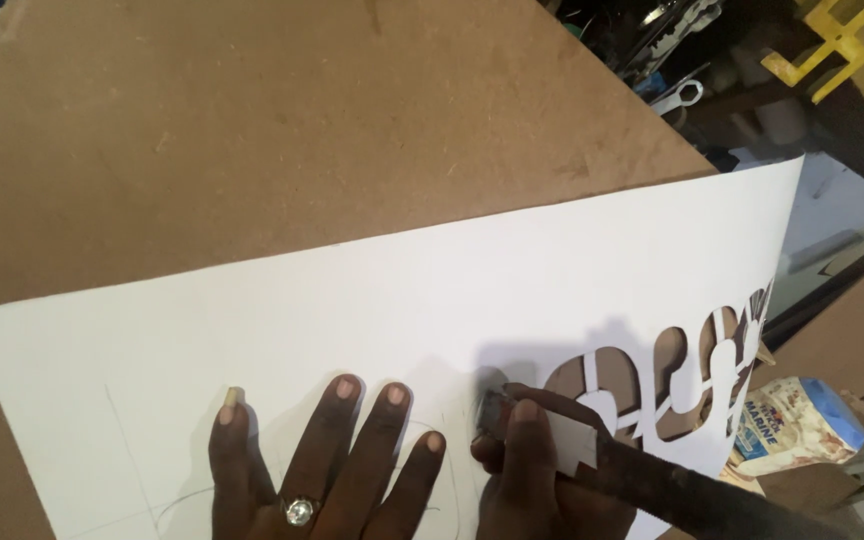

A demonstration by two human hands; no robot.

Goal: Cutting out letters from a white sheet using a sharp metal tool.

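A large white sheet (402,290) lies on a brown board (252,120). My left hand (322,465), with a ring on one finger, presses flat on the sheet near its lower edge, fingers spread. My right hand (522,470) grips a dark, worn cutting knife (592,450) with a taped handle; its tip touches the sheet just right of my left hand. Curved shapes (672,385) are cut out of the sheet to the right of the knife, with the brown board showing through. Faint pencil lines run under my left hand.
A bag with a blue and white print (792,425) lies at the lower right beyond the sheet. Brown board offcuts (842,320) sit at the right. Dark tools and a yellow frame (832,40) crowd the top right.
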